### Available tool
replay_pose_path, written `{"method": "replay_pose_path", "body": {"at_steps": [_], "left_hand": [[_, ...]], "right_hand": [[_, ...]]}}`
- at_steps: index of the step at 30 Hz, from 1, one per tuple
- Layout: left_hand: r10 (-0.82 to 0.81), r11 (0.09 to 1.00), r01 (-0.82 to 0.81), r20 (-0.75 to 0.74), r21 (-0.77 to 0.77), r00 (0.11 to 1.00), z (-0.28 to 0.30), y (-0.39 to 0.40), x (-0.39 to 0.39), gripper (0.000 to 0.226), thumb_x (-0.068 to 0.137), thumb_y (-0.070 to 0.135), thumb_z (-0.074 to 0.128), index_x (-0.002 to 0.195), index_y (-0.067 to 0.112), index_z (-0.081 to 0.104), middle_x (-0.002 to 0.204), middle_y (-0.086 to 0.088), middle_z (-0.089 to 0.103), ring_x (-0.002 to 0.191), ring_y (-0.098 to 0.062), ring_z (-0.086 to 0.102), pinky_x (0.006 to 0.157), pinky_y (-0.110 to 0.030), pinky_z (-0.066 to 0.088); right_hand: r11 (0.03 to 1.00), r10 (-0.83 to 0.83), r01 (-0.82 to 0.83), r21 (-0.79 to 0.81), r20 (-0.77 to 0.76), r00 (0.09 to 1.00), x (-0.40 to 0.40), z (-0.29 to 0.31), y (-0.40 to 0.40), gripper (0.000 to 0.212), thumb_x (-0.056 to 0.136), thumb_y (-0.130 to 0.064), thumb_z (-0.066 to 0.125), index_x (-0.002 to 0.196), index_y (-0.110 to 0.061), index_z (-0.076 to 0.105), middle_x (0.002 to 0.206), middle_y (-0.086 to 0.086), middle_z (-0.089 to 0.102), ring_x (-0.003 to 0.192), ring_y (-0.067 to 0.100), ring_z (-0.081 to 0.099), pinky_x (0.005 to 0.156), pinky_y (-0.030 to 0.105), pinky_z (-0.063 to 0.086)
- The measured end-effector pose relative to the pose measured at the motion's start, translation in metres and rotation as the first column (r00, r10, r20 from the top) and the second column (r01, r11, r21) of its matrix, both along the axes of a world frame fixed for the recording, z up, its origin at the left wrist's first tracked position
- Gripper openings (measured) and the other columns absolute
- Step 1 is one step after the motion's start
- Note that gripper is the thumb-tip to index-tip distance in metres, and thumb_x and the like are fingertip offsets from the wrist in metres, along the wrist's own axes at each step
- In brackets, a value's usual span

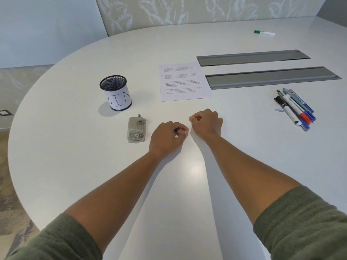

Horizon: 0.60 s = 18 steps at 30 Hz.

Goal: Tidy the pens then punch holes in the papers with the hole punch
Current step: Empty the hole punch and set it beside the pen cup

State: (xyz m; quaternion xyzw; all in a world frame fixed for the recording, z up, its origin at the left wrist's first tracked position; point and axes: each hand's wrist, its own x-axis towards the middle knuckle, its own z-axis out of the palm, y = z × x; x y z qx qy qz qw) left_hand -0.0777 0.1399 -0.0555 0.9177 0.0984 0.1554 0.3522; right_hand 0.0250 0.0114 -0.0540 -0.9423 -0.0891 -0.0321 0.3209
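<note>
Head view shows me both fists curled on nothing: left hand [167, 136] beside the boxy metal hole punch [136, 129], right hand [206, 123] below the flat printed papers [185, 81]. Slim plastic pens [294, 108] lie heaped far right; the mesh cup [116, 93] stands upright left.

A: both forearms stretch out toward 12 o'clock, sleeves pushed up past the elbows.
B: yep, left hand [169, 135] and right hand [206, 122] are loose fists, knuckles nearly touching, holding nothing.
</note>
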Motion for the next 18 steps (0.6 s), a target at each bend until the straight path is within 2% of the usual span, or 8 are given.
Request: {"method": "replay_pose_path", "body": {"at_steps": [4, 9, 12, 18], "left_hand": [[-0.069, 0.998, 0.069, -0.040, -0.013, 0.997, -0.001, 0.003, 0.000, 0.019, 0.082, 0.050, 0.060, 0.095, 0.048, 0.072, 0.087, 0.022, 0.066, 0.089, 0.006, 0.055, 0.069, -0.015, 0.037], [-0.092, 0.996, 0.092, -0.062, -0.014, 0.994, 0.003, 0.000, 0.003, 0.023, 0.076, 0.061, 0.066, 0.094, 0.050, 0.075, 0.085, 0.017, 0.063, 0.088, 0.001, 0.059, 0.070, -0.017, 0.038], [-0.082, 0.997, 0.081, -0.082, -0.014, 0.993, 0.007, -0.003, 0.006, 0.020, 0.076, 0.061, 0.069, 0.091, 0.048, 0.077, 0.084, 0.016, 0.065, 0.086, -0.001, 0.061, 0.071, -0.019, 0.043], [-0.058, 0.998, 0.060, -0.111, 0.012, 0.992, 0.013, -0.008, 0.006, 0.013, 0.079, 0.051, 0.069, 0.084, 0.043, 0.078, 0.076, 0.023, 0.062, 0.077, 0.004, 0.059, 0.061, -0.020, 0.039]], "right_hand": [[1.000, 0.007, -0.007, 0.008, -0.004, 1.000, -0.001, -0.001, -0.002, 0.023, 0.091, -0.034, 0.055, 0.071, -0.028, 0.064, 0.103, -0.007, 0.066, 0.105, 0.019, 0.048, 0.086, 0.034, 0.032], [0.977, -0.020, 0.030, 0.210, -0.050, 0.999, -0.004, -0.001, -0.007, 0.019, 0.090, -0.034, 0.058, 0.074, -0.028, 0.065, 0.100, -0.010, 0.065, 0.098, 0.017, 0.057, 0.088, 0.031, 0.036], [0.958, -0.046, 0.064, 0.281, -0.071, 0.996, -0.008, -0.001, -0.009, 0.015, 0.089, -0.035, 0.059, 0.076, -0.029, 0.064, 0.098, -0.012, 0.065, 0.098, 0.020, 0.057, 0.089, 0.036, 0.046], [0.959, -0.041, 0.057, 0.276, -0.064, 0.997, -0.010, -0.001, -0.010, 0.018, 0.089, -0.035, 0.060, 0.071, -0.033, 0.060, 0.100, -0.011, 0.064, 0.100, 0.021, 0.057, 0.089, 0.037, 0.047]]}}
